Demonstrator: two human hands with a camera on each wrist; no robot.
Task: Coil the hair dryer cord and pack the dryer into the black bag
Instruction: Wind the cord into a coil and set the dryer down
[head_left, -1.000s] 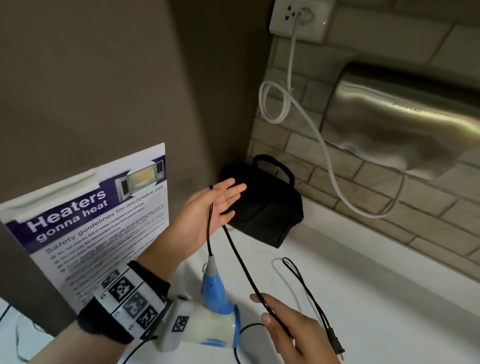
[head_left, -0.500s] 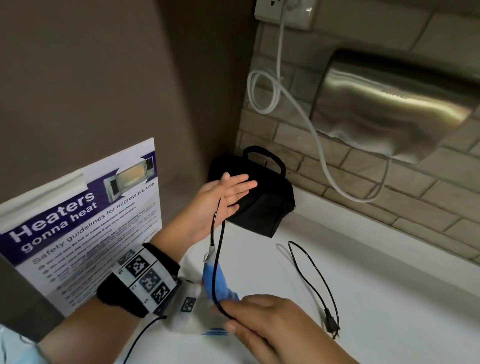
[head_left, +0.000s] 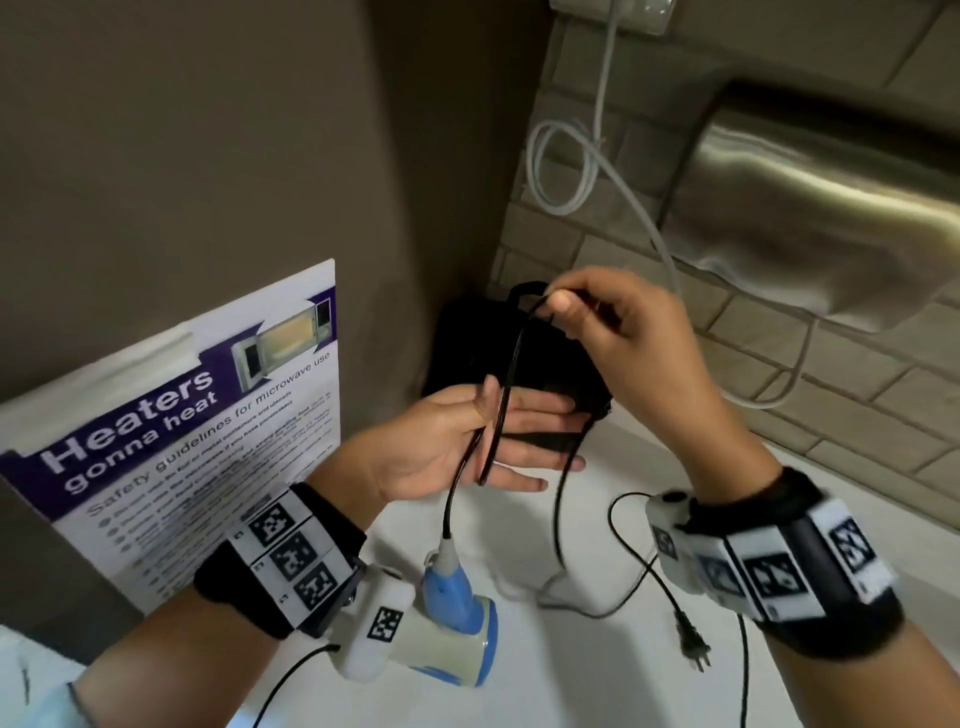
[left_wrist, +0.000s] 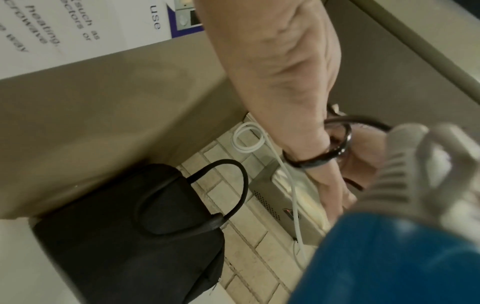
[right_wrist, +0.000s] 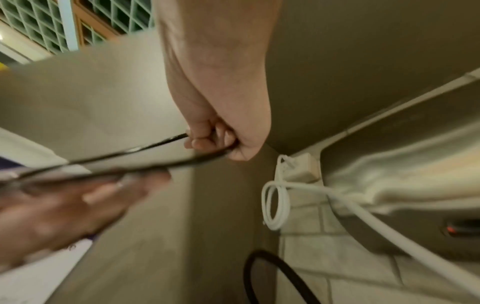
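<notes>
The blue and white hair dryer (head_left: 457, 623) lies on the white counter (head_left: 831, 597) below my left wrist, and its blue handle (left_wrist: 389, 257) fills the left wrist view's corner. Its black cord (head_left: 498, 415) runs up and loops around my left hand (head_left: 519, 441), which is held flat with straight fingers. My right hand (head_left: 571, 312) pinches the cord just above, in front of the black bag (head_left: 457, 348). The cord loop (left_wrist: 324, 156) circles my left hand (left_wrist: 298, 102). The pinch (right_wrist: 221, 144) shows in the right wrist view. The plug (head_left: 693, 642) lies on the counter.
The black bag (left_wrist: 130, 226) stands in the corner against the brown wall. A microwave safety poster (head_left: 182, 441) leans at the left. A steel wall hand dryer (head_left: 831, 208) hangs at the right, and its white cable (head_left: 561, 171) runs to a socket (head_left: 613, 15).
My right hand has risen from low beside the dryer to above my left hand, carrying the cord up and over it. The loose cord and plug have shifted on the counter.
</notes>
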